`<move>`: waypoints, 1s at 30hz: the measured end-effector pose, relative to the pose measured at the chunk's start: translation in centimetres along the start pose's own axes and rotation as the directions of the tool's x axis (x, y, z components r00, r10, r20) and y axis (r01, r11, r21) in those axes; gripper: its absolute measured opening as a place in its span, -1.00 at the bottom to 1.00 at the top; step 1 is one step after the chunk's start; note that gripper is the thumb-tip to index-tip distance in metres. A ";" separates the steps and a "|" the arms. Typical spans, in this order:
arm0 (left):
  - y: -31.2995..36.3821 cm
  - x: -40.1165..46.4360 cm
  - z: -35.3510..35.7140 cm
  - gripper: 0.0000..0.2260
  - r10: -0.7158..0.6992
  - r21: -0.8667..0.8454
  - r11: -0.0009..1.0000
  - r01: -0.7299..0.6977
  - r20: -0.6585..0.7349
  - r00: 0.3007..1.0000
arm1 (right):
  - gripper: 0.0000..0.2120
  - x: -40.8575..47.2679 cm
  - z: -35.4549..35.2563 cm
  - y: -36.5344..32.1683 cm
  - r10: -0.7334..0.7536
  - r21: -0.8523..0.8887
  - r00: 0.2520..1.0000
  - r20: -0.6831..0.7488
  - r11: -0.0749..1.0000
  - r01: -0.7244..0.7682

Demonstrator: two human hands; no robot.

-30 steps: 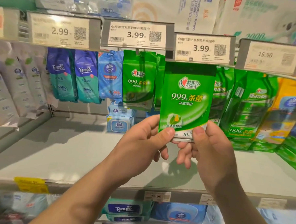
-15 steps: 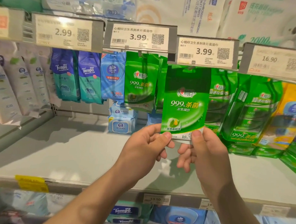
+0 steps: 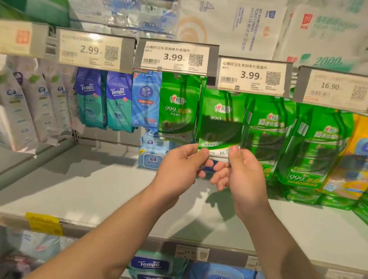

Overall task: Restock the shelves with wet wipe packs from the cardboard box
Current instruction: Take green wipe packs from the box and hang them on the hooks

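Two hands: your left hand (image 3: 178,168) and your right hand (image 3: 244,178) both reach up in front of the shelf (image 3: 86,189); each pinches a bottom corner of one green wet wipe pack (image 3: 221,124), thumb on the printed face, other fingers behind.
Pack, place: it hangs in the row of hooked goods, its top edge tucked up behind the second 3.99 price tag (image 3: 253,75). Whether it sits on a hook cannot be told.
Pack, axis: long axis upright, printed front facing you, logo at the top, white strip at the bottom between your thumbs.
Neighbour to the left: a hanging pack of the same green print (image 3: 178,109), just beside yours, under the first 3.99 price tag (image 3: 174,57); more edges show behind it, number unclear.
Further left: one blue Vinda pack (image 3: 145,101), then two Tempo packs (image 3: 104,101) below the 2.99 price tag (image 3: 89,51), then pale grey packs (image 3: 31,105), too blurred to count.
To the right: two larger green refill bags (image 3: 291,140) hang under the 16.90 price tag (image 3: 337,89), with yellow bags (image 3: 361,153) beyond.
Price tags: five in the rail, the leftmost unreadable.
On the shelf: stacked blue-lidded wipe packs (image 3: 152,152) stand at the back.
Shelf below: Tempo and other blue packs (image 3: 157,266) lie under its edge.
Above: large tissue bundles (image 3: 227,22).
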State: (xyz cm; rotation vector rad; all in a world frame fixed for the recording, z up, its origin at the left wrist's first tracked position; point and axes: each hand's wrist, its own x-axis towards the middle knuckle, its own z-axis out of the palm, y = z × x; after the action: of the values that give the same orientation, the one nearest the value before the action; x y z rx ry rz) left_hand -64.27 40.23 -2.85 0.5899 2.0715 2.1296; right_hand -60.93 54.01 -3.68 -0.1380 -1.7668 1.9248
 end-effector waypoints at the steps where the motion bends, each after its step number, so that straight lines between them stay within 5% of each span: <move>1: -0.1 0.0 0.1 -0.83 -0.015 0.001 1.000 0.015 -0.007 1.000 | -0.73 0.1 -0.1 0.2 0.012 0.013 1.000 0.000 1.000 -0.012; 10: -1.6 -0.5 0.3 -0.76 -0.214 -0.045 0.976 0.211 -0.062 0.975 | -0.84 0.1 -1.6 1.3 0.199 0.084 0.980 0.001 0.977 -0.198; 19: -3.8 -3.8 -1.1 -0.73 -0.181 0.095 0.974 0.205 -0.219 0.959 | -0.88 -1.8 -0.9 4.4 0.300 0.008 0.946 0.122 0.953 -0.303; 25: -5.2 -8.6 -3.5 -0.41 -0.107 0.253 0.946 0.202 -0.344 0.933 | -0.80 -4.6 1.2 6.7 0.192 -0.386 0.964 0.183 0.916 -0.109; 30: -5.7 -13.3 -6.8 -0.40 -0.030 0.473 0.855 0.215 -0.368 0.929 | -0.58 -8.6 3.9 6.0 0.198 -0.610 0.897 0.395 0.786 0.096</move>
State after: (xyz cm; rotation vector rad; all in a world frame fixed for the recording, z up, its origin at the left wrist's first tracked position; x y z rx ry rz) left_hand -55.48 29.65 -10.97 0.1010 2.8100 1.7020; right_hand -56.96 46.67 -11.09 0.0322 -2.6926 1.3918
